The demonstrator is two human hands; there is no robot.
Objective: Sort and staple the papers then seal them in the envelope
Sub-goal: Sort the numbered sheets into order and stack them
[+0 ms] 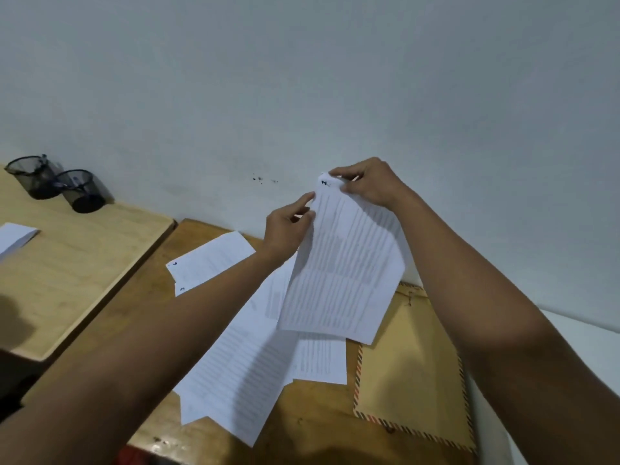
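Both hands hold up a small stack of printed sheets (345,263) above the desk. My right hand (367,184) pinches its top corner, where a handwritten mark shows. My left hand (288,226) grips the upper left edge. More printed papers lie spread on the wooden desk (312,427): two numbered sheets (209,260) at the back left and several overlapping ones (241,374) in the middle. A brown envelope (409,374) with a striped border lies flat at the right, partly under the held sheets and my right arm. No stapler is in view.
A second, lighter desk (77,260) stands to the left, with two black mesh pen cups (60,184) at its back and a white sheet (15,238) at its left edge. A plain wall rises right behind both desks.
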